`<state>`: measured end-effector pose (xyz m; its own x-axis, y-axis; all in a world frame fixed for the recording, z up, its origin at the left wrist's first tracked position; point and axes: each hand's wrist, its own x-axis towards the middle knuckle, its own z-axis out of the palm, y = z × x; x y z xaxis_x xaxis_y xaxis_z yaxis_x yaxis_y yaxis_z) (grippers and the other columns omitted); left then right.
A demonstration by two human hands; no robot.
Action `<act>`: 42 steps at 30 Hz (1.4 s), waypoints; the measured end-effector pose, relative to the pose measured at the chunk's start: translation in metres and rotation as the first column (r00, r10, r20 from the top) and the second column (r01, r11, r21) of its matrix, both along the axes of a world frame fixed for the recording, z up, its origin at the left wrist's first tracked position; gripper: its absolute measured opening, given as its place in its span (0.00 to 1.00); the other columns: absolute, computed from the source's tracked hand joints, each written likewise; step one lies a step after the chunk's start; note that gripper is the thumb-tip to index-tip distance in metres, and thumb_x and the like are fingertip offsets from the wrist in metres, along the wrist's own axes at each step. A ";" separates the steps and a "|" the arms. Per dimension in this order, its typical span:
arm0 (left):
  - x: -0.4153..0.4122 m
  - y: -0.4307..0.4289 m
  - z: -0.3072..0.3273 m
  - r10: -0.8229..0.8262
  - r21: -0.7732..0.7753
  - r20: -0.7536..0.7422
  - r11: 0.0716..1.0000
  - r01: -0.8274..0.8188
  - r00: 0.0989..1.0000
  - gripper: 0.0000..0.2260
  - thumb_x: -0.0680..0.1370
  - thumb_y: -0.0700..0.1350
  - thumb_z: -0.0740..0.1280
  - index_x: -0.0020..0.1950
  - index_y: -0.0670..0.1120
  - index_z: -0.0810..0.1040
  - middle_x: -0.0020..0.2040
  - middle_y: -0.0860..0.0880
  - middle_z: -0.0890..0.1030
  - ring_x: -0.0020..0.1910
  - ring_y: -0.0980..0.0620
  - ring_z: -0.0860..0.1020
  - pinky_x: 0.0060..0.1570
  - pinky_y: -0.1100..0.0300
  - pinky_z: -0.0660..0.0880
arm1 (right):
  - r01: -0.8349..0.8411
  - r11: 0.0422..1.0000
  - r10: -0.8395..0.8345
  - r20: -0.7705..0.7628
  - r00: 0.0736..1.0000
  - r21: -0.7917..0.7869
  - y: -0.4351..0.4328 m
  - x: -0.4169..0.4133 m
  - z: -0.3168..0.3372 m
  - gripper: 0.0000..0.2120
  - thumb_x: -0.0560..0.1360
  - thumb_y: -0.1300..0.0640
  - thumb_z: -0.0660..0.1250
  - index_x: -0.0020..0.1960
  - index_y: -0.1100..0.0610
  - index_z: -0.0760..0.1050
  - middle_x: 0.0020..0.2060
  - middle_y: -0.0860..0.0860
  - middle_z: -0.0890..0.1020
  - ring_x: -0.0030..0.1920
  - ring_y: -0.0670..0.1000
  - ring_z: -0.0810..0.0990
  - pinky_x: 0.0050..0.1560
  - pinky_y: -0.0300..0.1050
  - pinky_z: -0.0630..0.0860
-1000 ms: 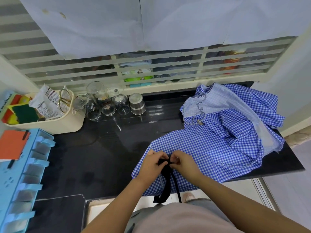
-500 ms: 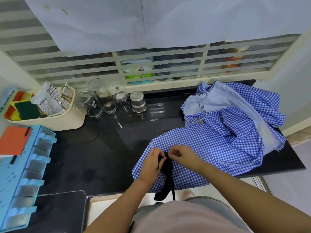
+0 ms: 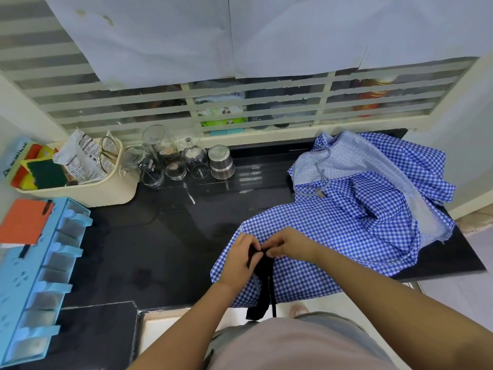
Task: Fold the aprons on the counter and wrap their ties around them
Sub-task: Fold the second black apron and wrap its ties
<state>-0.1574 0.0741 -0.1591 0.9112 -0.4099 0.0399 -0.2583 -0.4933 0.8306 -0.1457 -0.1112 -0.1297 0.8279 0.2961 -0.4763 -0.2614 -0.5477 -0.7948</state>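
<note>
Left hand (image 3: 241, 259) and right hand (image 3: 289, 245) pinch the tie (image 3: 262, 284) at the 6 o'clock edge of the apron (image 3: 346, 236), unfolded at the counter's (image 3: 160, 249) 4 o'clock; this seems to be unknotting, and next calls for pulling it free.

Bright, soft, even light with no single source in view; shadows are faint and diffuse; the glossy black counter (image 3: 165, 252) throws back pale streaks of the window slats (image 3: 120, 110) beside the steel cup (image 3: 221, 162), mild glare only. Strong wide-angle bending at the edges, slats and counter rim curve; centre is sharp, apron (image 3: 333, 236) checks crisp; corners and the near foreground look slightly soft.
</note>
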 end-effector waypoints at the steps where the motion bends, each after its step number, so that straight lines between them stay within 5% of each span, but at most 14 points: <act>1: 0.002 0.001 0.001 0.001 -0.011 0.003 1.000 -0.001 1.000 0.07 0.73 0.38 0.70 0.43 0.47 0.73 0.42 0.52 0.75 0.41 0.56 0.73 0.42 0.67 0.70 | 0.028 1.000 -0.028 0.022 0.999 -0.006 0.001 -0.002 -0.001 0.08 0.73 0.62 0.71 0.52 0.58 0.83 0.40 0.47 0.84 0.40 0.40 0.81 0.46 0.33 0.78; 7: 0.011 0.007 0.004 0.064 -0.067 -0.136 0.995 -0.074 0.989 0.05 0.70 0.37 0.74 0.41 0.46 0.80 0.41 0.52 0.79 0.41 0.57 0.77 0.45 0.65 0.75 | 0.092 0.987 -0.072 0.156 0.985 -0.129 0.006 -0.009 -0.002 0.01 0.73 0.58 0.72 0.43 0.54 0.82 0.38 0.48 0.84 0.38 0.44 0.82 0.43 0.37 0.79; 11: 0.013 0.013 0.005 0.136 -0.029 -0.187 0.989 -0.144 0.973 0.05 0.72 0.37 0.72 0.46 0.45 0.85 0.44 0.55 0.82 0.45 0.61 0.79 0.51 0.68 0.75 | 0.059 0.995 -0.051 0.103 0.993 -0.079 0.003 -0.014 -0.004 0.05 0.75 0.59 0.68 0.42 0.51 0.76 0.38 0.48 0.81 0.35 0.43 0.80 0.41 0.38 0.78; 15: 0.009 0.017 0.007 0.163 0.027 -0.149 0.987 -0.161 0.975 0.04 0.72 0.37 0.72 0.45 0.44 0.84 0.44 0.54 0.80 0.43 0.58 0.79 0.46 0.73 0.72 | 0.004 0.994 0.004 0.078 0.997 -0.105 0.001 -0.017 -0.004 0.03 0.75 0.56 0.68 0.43 0.51 0.76 0.40 0.46 0.79 0.39 0.44 0.77 0.42 0.37 0.74; 20: 0.005 0.016 0.006 0.147 0.103 -0.102 0.985 -0.137 0.984 0.02 0.75 0.38 0.70 0.44 0.44 0.80 0.43 0.52 0.77 0.43 0.58 0.77 0.46 0.72 0.73 | 0.054 0.998 -0.054 -0.012 0.998 0.023 0.000 -0.019 0.003 0.06 0.76 0.54 0.67 0.42 0.54 0.76 0.38 0.47 0.76 0.37 0.44 0.73 0.42 0.38 0.70; 27: -0.005 0.015 0.001 0.092 0.134 -0.038 0.987 -0.086 0.995 0.03 0.75 0.37 0.68 0.44 0.44 0.76 0.46 0.53 0.75 0.46 0.59 0.75 0.50 0.68 0.74 | 0.193 0.934 -0.125 -0.231 0.965 0.300 -0.003 -0.029 -0.001 0.08 0.79 0.54 0.63 0.44 0.57 0.76 0.43 0.48 0.80 0.47 0.46 0.78 0.55 0.40 0.74; 31: -0.012 0.017 -0.003 0.061 0.144 0.023 0.987 -0.063 0.998 0.01 0.75 0.38 0.69 0.44 0.42 0.77 0.51 0.55 0.74 0.52 0.64 0.73 0.55 0.72 0.69 | 0.317 0.883 -0.246 -0.236 0.940 0.346 -0.003 -0.033 -0.009 0.09 0.80 0.57 0.61 0.42 0.55 0.72 0.39 0.45 0.81 0.39 0.42 0.73 0.43 0.38 0.67; 35: -0.017 0.019 -0.003 0.007 0.202 0.068 0.979 -0.020 0.998 0.01 0.76 0.40 0.68 0.46 0.43 0.79 0.54 0.56 0.73 0.54 0.62 0.70 0.58 0.79 0.59 | 0.420 0.819 -0.345 -0.249 0.905 0.391 0.000 -0.035 -0.017 0.12 0.80 0.56 0.61 0.38 0.55 0.72 0.34 0.46 0.79 0.39 0.46 0.72 0.44 0.41 0.67; 39: -0.018 0.027 -0.004 -0.010 0.269 0.108 0.963 -0.020 0.994 0.03 0.77 0.41 0.68 0.47 0.43 0.80 0.50 0.52 0.76 0.49 0.61 0.69 0.55 0.79 0.60 | 0.366 0.883 -0.306 -0.230 0.924 0.295 -0.005 -0.032 -0.010 0.17 0.78 0.51 0.65 0.32 0.54 0.68 0.26 0.47 0.67 0.30 0.46 0.65 0.42 0.42 0.67; 42: -0.017 0.029 -0.005 -0.034 0.293 0.113 0.956 -0.001 0.993 0.03 0.77 0.42 0.67 0.48 0.43 0.80 0.50 0.52 0.76 0.49 0.61 0.70 0.55 0.78 0.61 | 0.125 0.989 -0.107 -0.220 0.970 0.073 -0.018 -0.029 0.006 0.18 0.73 0.46 0.70 0.31 0.55 0.73 0.24 0.47 0.67 0.26 0.44 0.64 0.34 0.36 0.65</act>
<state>-0.1746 0.1032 -0.1644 0.9006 -0.4343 0.0203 -0.3538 -0.7050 0.6147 -0.1742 -0.1292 -0.1237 0.7400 0.2515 -0.6238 -0.4887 -0.4362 -0.7556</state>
